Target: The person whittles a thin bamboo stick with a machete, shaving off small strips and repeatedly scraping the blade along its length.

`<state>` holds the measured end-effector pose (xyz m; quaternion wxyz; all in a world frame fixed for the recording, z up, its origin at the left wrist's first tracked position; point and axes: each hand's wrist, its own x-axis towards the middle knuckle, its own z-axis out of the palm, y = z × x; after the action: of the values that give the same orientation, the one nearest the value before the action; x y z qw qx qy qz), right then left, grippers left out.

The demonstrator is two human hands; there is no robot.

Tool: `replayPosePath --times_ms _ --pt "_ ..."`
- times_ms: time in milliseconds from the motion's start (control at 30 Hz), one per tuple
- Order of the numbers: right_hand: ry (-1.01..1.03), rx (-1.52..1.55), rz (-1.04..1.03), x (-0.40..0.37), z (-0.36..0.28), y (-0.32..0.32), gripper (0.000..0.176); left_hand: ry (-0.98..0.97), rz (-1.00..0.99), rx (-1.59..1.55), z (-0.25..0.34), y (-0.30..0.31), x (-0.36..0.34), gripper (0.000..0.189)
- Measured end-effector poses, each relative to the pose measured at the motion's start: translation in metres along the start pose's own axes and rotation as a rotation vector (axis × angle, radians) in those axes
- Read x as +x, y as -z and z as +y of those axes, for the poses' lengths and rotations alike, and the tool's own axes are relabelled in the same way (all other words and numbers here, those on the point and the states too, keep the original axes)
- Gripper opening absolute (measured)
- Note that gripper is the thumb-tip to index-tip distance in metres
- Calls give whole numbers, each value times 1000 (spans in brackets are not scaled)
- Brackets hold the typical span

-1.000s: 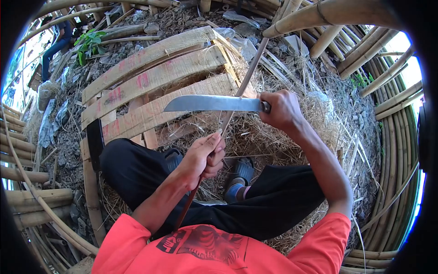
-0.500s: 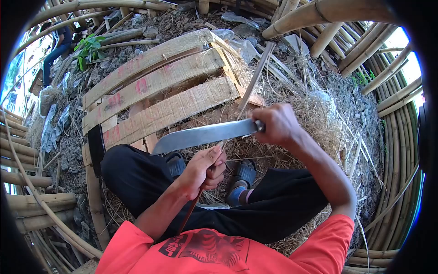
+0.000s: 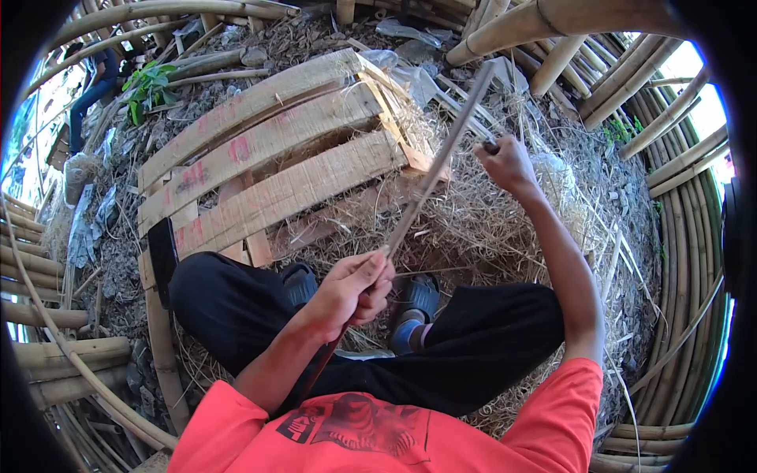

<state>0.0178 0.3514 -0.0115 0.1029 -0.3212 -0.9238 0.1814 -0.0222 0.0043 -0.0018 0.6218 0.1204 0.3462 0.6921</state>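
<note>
My left hand (image 3: 355,290) is closed around a long thin bamboo strip (image 3: 432,175). The strip slants from my lap up and away to the right, its far part above the straw-like shavings (image 3: 481,229). Out to the right, my right hand (image 3: 509,164) grips a knife by its dark handle (image 3: 490,147). The knife's blade points away from me beside the strip's upper part; it is hard to make out there. A slatted wooden crate (image 3: 292,150) with red marks sits on the ground ahead of my hands.
My bent legs in black trousers (image 3: 489,347) flank the shavings. A flat black object (image 3: 163,256) leans by the crate's left corner. Bamboo poles (image 3: 686,236) form a wall at right; more poles (image 3: 75,359) lie left. Another person (image 3: 95,87) is at far left.
My right hand has moved up and right with the knife, whose broad blade lay across the strip before. The strip's far end has swung slightly up and right; my left hand stays almost still.
</note>
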Motion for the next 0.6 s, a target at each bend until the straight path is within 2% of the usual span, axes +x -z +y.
replayPosePath --times_ms 67,100,133,200,300,333,367,433,467,600 --pt "-203 230 -62 12 20 3 37 -28 117 21 6 7 -5 35" --pt "-295 514 -69 11 24 8 28 -43 164 40 7 12 -4 32" --pt "-415 841 -79 5 20 17 27 -55 182 56 8 12 -4 31" --pt "-317 970 20 -3 20 16 27 -66 208 83 6 10 -2 30" --pt "62 582 -32 -20 4 15 27 -71 230 144 2 10 4 29" --pt "347 379 -8 -28 -8 14 27 -63 244 163 1 10 6 29" --pt "388 357 -134 -41 -30 19 19 -54 259 182 0 10 7 29" --pt "759 120 -132 -49 -42 5 8 -47 275 202 1 9 8 31" --pt "842 78 -123 -57 -58 6 8 -44 275 200 1 6 8 31" --pt "770 -7 -236 -76 -94 6 11 -73 154 102 -1 12 6 33"
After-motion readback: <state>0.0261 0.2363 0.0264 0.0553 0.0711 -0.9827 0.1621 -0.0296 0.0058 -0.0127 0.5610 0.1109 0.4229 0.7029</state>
